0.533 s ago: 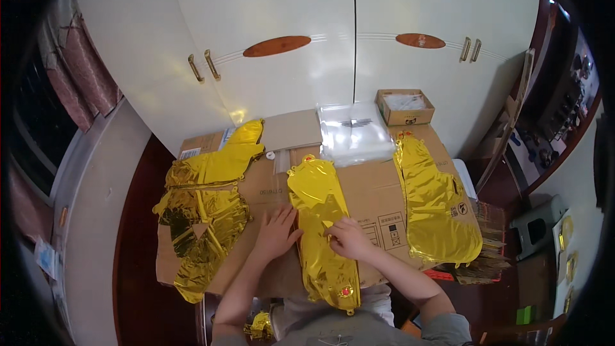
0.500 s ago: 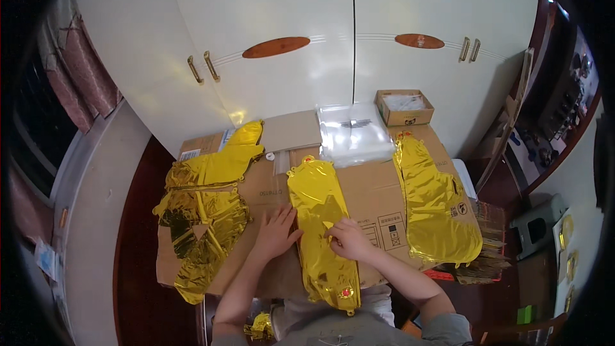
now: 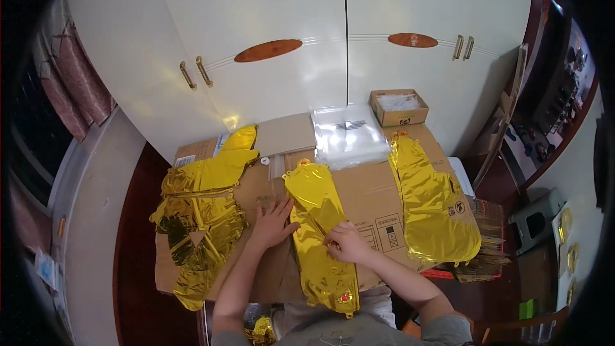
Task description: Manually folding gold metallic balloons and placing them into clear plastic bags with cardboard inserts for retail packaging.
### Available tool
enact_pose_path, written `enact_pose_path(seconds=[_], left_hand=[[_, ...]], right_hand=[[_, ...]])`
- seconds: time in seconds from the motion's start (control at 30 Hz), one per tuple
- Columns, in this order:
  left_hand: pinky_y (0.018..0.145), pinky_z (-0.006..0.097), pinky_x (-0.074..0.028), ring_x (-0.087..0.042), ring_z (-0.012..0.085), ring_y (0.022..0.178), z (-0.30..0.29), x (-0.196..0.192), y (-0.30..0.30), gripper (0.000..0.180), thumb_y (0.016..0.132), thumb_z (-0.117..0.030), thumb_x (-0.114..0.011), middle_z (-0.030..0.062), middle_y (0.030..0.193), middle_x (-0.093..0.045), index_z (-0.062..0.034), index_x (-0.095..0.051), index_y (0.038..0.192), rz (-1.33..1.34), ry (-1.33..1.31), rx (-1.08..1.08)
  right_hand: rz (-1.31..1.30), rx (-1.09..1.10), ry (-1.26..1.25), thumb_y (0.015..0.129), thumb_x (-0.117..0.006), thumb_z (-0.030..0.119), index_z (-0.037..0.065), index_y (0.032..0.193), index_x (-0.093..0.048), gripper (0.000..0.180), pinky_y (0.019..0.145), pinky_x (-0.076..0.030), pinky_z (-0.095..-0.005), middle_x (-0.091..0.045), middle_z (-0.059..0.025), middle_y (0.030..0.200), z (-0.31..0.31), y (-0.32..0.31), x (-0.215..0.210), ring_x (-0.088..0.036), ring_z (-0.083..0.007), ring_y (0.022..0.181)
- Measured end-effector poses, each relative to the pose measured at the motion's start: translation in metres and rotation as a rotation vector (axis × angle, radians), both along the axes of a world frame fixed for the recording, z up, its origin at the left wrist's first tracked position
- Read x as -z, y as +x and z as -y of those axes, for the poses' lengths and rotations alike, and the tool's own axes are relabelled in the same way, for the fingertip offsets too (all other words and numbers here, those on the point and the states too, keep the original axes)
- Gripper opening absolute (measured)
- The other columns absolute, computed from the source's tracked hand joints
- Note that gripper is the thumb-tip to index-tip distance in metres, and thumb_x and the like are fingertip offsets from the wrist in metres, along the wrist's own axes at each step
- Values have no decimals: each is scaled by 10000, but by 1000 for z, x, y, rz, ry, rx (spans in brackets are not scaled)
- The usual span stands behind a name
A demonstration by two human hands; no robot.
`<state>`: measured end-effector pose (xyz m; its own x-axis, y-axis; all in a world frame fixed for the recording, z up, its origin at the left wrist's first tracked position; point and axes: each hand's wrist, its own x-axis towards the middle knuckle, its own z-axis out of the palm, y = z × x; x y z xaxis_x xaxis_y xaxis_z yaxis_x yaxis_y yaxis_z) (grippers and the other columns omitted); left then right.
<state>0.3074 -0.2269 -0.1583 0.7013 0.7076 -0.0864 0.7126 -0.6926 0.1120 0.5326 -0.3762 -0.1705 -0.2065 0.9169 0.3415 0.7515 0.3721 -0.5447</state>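
A flat, uninflated gold foil balloon [image 3: 314, 195] lies lengthwise in front of me, with small tabs along its edges and a red-centred spot near each end. My left hand [image 3: 273, 224] rests with fingers spread at the balloon's left edge, mostly over the cardboard. Closed in a pinch on the foil near the middle is my right hand [image 3: 348, 244], its fingertips partly hidden. To the right lies another flat gold foil piece [image 3: 432, 202]. On the left are a gold foil sheet [image 3: 208, 173] and a more crumpled, shiny foil piece [image 3: 221, 221].
Flattened cardboard [image 3: 368, 192] covers the work surface. At the back are a stack of clear plastic bags [image 3: 349, 138], a grey-brown board [image 3: 285, 133] and a small open box [image 3: 400, 117] with clear plastic inside. White cupboard doors [image 3: 282, 0] stand behind; cardboard sheets [image 3: 490, 243] are stacked at right.
The whole view has shifted slightly. My right hand still pinches the foil, a little lower along the balloon, and my left hand stays spread at its edge.
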Motion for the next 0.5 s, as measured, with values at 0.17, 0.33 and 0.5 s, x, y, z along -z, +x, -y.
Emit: enact_pose_path(seconds=[0.17,0.33,0.5], left_hand=[[1152,637,-50,-151,332,1479,-7,-2,1,791,920,-631,-447,48,1595,-239,-179,-243,1536,-4,-21,8],[1151,641,-44,-154,326,1479,-15,-5,2,831,883,-668,-471,38,1594,-244,-195,-257,1532,-28,-19,28],[1144,648,9,-111,345,1484,-9,-7,10,852,890,-680,-452,72,1591,-237,-157,-250,1533,-20,-19,66]], right_hand=[[-6,4,4,721,-629,109,100,827,-648,108,793,-410,-401,-621,-40,800,-1,0,3,-568,-254,860],[12,3,10,718,-636,119,105,854,-643,137,803,-406,-406,-621,-40,795,-1,-1,0,-570,-253,859],[80,-12,-16,707,-648,128,112,863,-637,157,815,-400,-402,-638,-31,824,1,13,5,-570,-249,866]])
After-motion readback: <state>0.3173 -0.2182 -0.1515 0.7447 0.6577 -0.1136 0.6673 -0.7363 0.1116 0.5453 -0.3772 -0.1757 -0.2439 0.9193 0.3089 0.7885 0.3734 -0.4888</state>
